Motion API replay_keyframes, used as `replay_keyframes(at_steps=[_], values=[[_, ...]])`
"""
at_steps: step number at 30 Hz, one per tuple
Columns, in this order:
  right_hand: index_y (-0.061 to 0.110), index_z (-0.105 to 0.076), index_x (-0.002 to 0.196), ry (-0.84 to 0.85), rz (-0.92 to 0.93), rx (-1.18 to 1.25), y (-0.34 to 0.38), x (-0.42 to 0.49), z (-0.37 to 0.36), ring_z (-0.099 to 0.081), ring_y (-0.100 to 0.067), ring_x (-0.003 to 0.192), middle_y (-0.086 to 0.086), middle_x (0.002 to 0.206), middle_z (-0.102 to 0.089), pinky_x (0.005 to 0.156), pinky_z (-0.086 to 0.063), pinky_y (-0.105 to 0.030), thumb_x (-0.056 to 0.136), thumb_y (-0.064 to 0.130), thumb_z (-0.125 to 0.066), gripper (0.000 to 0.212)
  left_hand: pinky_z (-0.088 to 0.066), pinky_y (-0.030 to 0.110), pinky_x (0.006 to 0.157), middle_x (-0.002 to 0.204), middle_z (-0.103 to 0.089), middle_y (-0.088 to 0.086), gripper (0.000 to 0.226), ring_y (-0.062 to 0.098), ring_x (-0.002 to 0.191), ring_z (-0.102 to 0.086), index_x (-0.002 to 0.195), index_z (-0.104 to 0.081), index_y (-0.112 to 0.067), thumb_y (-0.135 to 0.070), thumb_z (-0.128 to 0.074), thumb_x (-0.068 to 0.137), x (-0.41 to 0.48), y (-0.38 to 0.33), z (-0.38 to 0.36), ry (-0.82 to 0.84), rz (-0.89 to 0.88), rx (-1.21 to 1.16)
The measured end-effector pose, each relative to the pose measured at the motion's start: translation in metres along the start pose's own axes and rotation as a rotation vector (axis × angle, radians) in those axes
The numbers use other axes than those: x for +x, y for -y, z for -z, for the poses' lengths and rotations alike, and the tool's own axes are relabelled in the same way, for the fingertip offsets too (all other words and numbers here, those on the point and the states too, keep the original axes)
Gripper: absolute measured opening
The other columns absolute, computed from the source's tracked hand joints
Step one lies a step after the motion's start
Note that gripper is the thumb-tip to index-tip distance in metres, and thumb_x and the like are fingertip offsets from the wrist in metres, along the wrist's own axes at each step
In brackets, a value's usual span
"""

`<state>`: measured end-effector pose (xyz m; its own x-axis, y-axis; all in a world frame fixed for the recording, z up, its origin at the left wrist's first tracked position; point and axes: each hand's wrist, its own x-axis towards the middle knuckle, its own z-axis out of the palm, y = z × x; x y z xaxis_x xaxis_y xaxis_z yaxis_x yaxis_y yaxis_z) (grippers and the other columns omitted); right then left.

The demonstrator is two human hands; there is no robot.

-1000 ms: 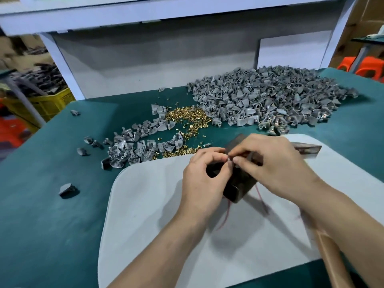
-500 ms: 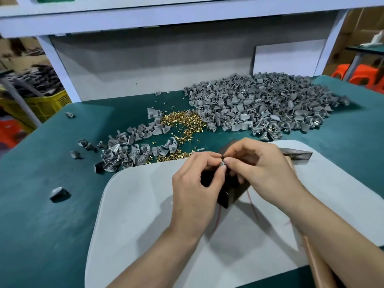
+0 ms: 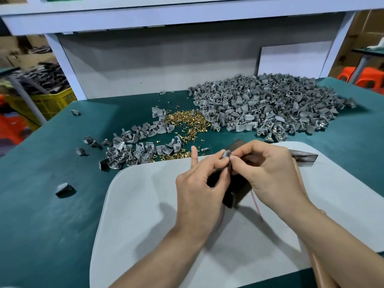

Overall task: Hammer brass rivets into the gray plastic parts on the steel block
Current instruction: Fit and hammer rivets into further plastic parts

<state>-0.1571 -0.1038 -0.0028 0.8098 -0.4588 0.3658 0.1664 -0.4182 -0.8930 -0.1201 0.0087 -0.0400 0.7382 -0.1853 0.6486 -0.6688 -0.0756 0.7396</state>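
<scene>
gray plastic part (image 3: 226, 153) pinched between left hand (image 3: 199, 183) and right hand (image 3: 270, 171) over the steel block (image 3: 239, 189); hammer (image 3: 305, 159) idle beside it, so hammering looks undone; brass rivets (image 3: 187, 121) wait beyond.

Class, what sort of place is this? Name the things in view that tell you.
Probably a small factory workbench: a heap of identical gray plastic parts, a pile of brass rivets, and a hammer lying by the steel block.
</scene>
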Motion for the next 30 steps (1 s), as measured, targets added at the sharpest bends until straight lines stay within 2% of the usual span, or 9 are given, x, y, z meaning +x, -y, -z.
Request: replay_keyframes(at_steps=[2, 5, 10, 16, 20, 22, 24, 26, 30], values=[[0.016, -0.067, 0.066, -0.014, -0.01, 0.026, 0.001, 0.0, -0.001, -0.063, -0.008, 0.059, 0.0, 0.064, -0.07, 0.059, -0.048, -0.015, 0.073, 0.002, -0.071, 0.016, -0.028, 0.05, 0.115, 0.097, -0.066, -0.016, 0.013, -0.011, 0.085, -0.063, 0.09, -0.073, -0.003, -0.001, -0.07, 0.078, 0.0, -0.001, -0.001, -0.007, -0.003, -0.011], [0.012, -0.069, 0.068, -0.025, -0.023, 0.059, 0.003, -0.001, -0.004, -0.066, -0.014, 0.062, -0.003, 0.066, -0.071, 0.063, -0.052, -0.023, 0.073, 0.001, -0.071, 0.013, -0.019, 0.042, 0.118, 0.094, -0.067, -0.013, 0.009, -0.007, 0.081, -0.065, 0.086, -0.072, -0.001, 0.0, -0.071, 0.077, -0.001, -0.002, 0.0, -0.02, 0.02, -0.015], [0.012, -0.069, 0.067, -0.048, -0.04, 0.088, 0.004, -0.004, -0.01, -0.061, -0.004, 0.056, -0.001, 0.064, -0.07, 0.058, -0.049, -0.013, 0.072, -0.003, -0.07, 0.015, -0.016, 0.032, 0.12, 0.088, -0.07, -0.008, 0.008, 0.003, 0.076, -0.07, 0.081, -0.071, 0.0, 0.004, -0.071, 0.075, -0.001, -0.002, -0.001, -0.041, 0.056, 0.028], [0.012, -0.068, 0.068, -0.026, -0.067, 0.155, 0.0, -0.003, -0.012, -0.062, -0.01, 0.061, -0.005, 0.067, -0.07, 0.063, -0.052, -0.023, 0.074, -0.003, -0.07, 0.017, -0.015, 0.031, 0.12, 0.087, -0.07, -0.007, 0.006, 0.003, 0.075, -0.069, 0.08, -0.07, 0.0, 0.004, -0.07, 0.076, -0.001, -0.003, 0.001, -0.05, 0.06, 0.018], [0.018, -0.071, 0.071, 0.048, -0.033, 0.28, 0.002, -0.003, -0.009, -0.067, -0.007, 0.07, 0.0, 0.075, -0.072, 0.069, -0.051, -0.017, 0.077, 0.001, -0.072, 0.017, -0.028, 0.049, 0.116, 0.098, -0.068, -0.011, 0.007, -0.007, 0.088, -0.066, 0.086, -0.07, -0.002, 0.0, -0.07, 0.079, -0.001, -0.002, 0.008, -0.05, 0.025, -0.016], [0.022, -0.072, 0.072, 0.098, -0.026, 0.375, 0.002, -0.003, -0.005, -0.067, -0.008, 0.079, 0.004, 0.082, -0.073, 0.077, -0.052, -0.02, 0.074, 0.012, -0.073, 0.01, -0.025, 0.043, 0.118, 0.104, -0.068, -0.007, 0.01, -0.005, 0.092, -0.066, 0.09, -0.07, -0.002, -0.004, -0.07, 0.08, 0.0, -0.002, 0.009, -0.052, -0.027, 0.02], [0.023, -0.071, 0.074, 0.139, -0.051, 0.487, 0.001, -0.003, -0.003, -0.066, -0.012, 0.086, 0.003, 0.086, -0.072, 0.086, -0.052, -0.031, 0.068, 0.021, -0.072, 0.007, -0.021, 0.035, 0.119, 0.108, -0.067, -0.005, 0.011, -0.001, 0.094, -0.067, 0.091, -0.069, -0.002, -0.007, -0.069, 0.081, 0.001, -0.004, 0.009, -0.053, -0.055, 0.033], [0.019, -0.066, 0.078, 0.168, -0.096, 0.612, 0.0, -0.003, -0.002, -0.065, -0.011, 0.082, 0.003, 0.081, -0.07, 0.083, -0.053, -0.031, 0.065, 0.018, -0.07, 0.014, -0.024, 0.039, 0.118, 0.112, -0.066, -0.007, 0.013, 0.003, 0.098, -0.068, 0.095, -0.067, -0.005, -0.007, -0.069, 0.083, 0.001, -0.004, 0.009, -0.043, -0.068, 0.01], [0.011, -0.063, 0.083, 0.208, -0.13, 0.721, 0.001, -0.004, -0.002, -0.064, -0.01, 0.074, -0.001, 0.075, -0.068, 0.07, -0.055, -0.022, 0.066, 0.011, -0.067, 0.018, -0.044, 0.043, 0.106, 0.118, -0.061, -0.026, 0.039, -0.001, 0.109, -0.062, 0.12, -0.058, -0.022, -0.011, -0.07, 0.084, 0.002, -0.01, 0.013, -0.029, -0.011, -0.082]])
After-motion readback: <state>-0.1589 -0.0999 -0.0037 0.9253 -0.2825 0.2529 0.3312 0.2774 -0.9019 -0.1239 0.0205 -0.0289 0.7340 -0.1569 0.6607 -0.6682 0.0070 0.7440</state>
